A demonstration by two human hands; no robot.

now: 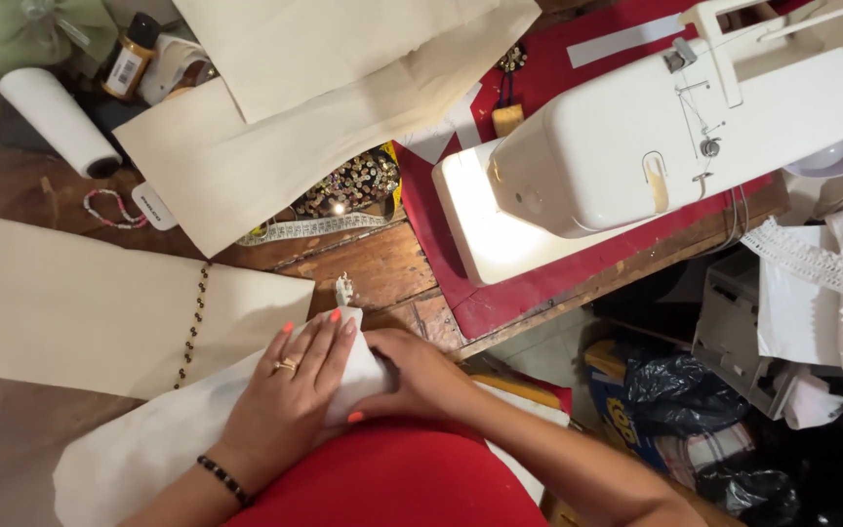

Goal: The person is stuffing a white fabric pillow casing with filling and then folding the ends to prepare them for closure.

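My left hand (285,400) lies flat, fingers together, on a strip of white fabric (148,449) that runs from my lap onto the wooden table (373,263). A ring and a dark bead bracelet are on that hand. My right hand (412,376) grips the folded end of the same white fabric from the right side, thumb underneath. A small white tip (344,290) sticks up just beyond the fold. A cream cloth panel (70,303) with a line of dark beads (193,327) lies to the left of my hands.
A white sewing machine (656,137) stands on a red mat (500,303) at the right. Larger cream fabric pieces (285,107), a tray of sequins (348,185), lace trim, a paper roll (56,117) and a bottle sit at the back. Bags and boxes crowd the floor at right.
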